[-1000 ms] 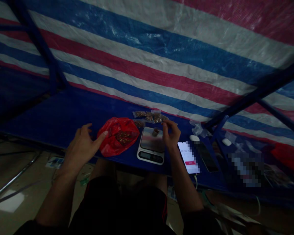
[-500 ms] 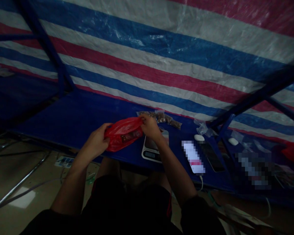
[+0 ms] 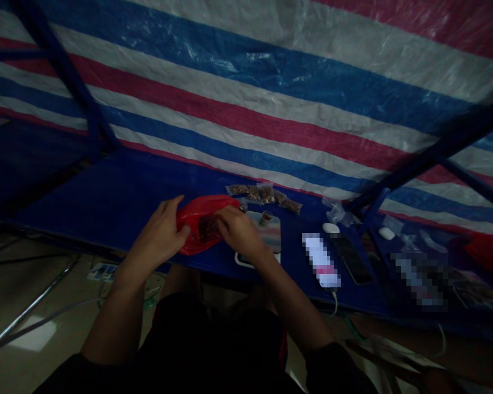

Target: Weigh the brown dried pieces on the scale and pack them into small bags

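Observation:
A red plastic bag (image 3: 199, 219) holding dark brown bits lies on the blue table (image 3: 119, 197). My left hand (image 3: 160, 238) grips the bag's left edge, fingers curled on the plastic. My right hand (image 3: 239, 234) reaches into the bag's mouth from the right, its fingertips hidden in the plastic. Just right of the bag a small digital scale (image 3: 267, 232) carries a small cup (image 3: 265, 218); my right wrist covers the scale's front.
Several small clear packets of brown bits (image 3: 267, 195) lie in a row behind the scale. A phone with a lit screen (image 3: 321, 259) and a dark phone (image 3: 351, 257) lie to the right, with white earbud cases (image 3: 331, 228). A striped tarp hangs behind.
My right hand left the scale, crossed to the red bag and now reaches into its mouth. My left hand closed on the bag's left edge and holds it.

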Demonstrator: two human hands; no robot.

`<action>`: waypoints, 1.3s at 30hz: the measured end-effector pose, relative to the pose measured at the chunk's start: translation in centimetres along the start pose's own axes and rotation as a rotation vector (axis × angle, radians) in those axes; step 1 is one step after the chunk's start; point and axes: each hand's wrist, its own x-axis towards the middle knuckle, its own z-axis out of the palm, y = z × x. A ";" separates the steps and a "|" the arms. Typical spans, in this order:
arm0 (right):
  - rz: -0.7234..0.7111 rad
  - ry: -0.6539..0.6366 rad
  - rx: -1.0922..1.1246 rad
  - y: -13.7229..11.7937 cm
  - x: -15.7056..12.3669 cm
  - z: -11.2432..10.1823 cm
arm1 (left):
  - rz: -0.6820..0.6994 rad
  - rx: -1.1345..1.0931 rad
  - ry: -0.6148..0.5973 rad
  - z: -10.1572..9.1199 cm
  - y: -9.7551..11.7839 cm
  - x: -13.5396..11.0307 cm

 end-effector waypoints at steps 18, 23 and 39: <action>-0.028 -0.443 -0.162 2.3 3.8 2.3 | -0.023 0.292 -0.500 4.0 1.0 2.5; 0.003 -0.389 -0.153 2.0 3.8 1.3 | -0.013 0.283 -0.512 3.7 1.6 3.0; 0.017 -0.475 -0.090 2.7 4.3 1.7 | 0.003 0.299 -0.560 3.8 3.4 3.7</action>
